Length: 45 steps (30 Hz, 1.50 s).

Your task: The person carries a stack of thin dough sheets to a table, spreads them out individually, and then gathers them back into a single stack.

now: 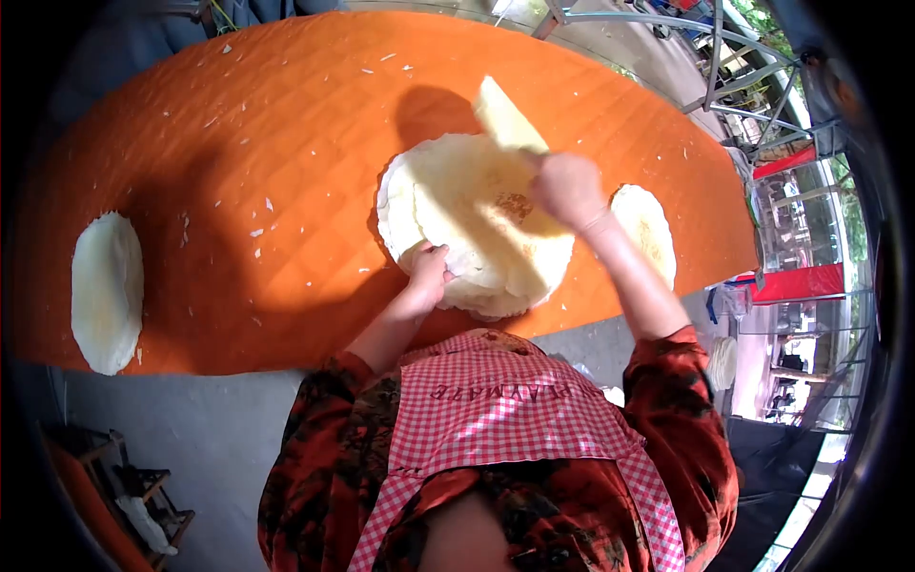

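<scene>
A stack of thin round flatbreads (477,205) with ragged edges and brown toasted spots lies on the orange-covered table (286,114). At the stack's near left edge, my left hand (427,274) is closed, its fingers pinching the rim of a flatbread. Over the far right side of the stack is my right hand (569,191), closed and slightly blurred. It grips a pale yellow strip (508,116) that looks like a flatbread seen folded or nearly edge-on, raised and tilted away from me. My right fingertips are partly hidden.
Another flatbread (107,294) lies at the table's far left, and a browned one (645,234) sits right of the stack, partly behind my forearm. Small white crumbs dot the cover. Metal frame bars (715,57) stand beyond the far right edge.
</scene>
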Each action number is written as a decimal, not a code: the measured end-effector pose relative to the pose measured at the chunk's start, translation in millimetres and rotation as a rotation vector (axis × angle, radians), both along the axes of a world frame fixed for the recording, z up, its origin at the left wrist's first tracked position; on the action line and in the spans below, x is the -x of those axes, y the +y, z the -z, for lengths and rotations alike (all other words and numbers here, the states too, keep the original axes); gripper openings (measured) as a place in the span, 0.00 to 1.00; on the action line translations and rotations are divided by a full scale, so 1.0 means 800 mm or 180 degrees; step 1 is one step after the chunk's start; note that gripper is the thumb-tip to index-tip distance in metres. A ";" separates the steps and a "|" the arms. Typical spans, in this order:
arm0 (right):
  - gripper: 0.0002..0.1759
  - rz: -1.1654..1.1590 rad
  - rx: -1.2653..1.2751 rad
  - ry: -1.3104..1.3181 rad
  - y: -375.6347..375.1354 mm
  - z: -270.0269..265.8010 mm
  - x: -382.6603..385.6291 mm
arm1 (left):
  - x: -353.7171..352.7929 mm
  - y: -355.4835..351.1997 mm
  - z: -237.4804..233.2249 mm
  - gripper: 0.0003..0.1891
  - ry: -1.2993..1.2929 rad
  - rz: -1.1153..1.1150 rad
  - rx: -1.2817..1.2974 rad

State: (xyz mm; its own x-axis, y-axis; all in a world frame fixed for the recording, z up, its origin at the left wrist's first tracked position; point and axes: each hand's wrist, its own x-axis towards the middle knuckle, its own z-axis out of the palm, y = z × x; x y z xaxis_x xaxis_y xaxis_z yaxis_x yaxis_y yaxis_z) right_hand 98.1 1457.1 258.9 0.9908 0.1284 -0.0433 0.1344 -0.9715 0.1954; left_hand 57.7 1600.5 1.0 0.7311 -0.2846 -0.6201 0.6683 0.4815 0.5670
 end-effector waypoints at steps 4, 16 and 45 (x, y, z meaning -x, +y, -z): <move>0.16 -0.0359 -0.0296 0.0477 0.033 0.159 0.025 | 0.005 0.001 -0.033 0.14 -0.0144 0.0043 0.0081; 0.17 -0.0134 -0.0576 0.1100 0.055 0.193 0.033 | 0.005 0.001 -0.027 0.14 -0.0280 0.0123 0.0116; 0.24 0.0351 -0.2200 0.0844 -0.021 -0.018 -0.096 | 0.039 0.019 -0.028 0.36 -0.0450 0.0006 0.0764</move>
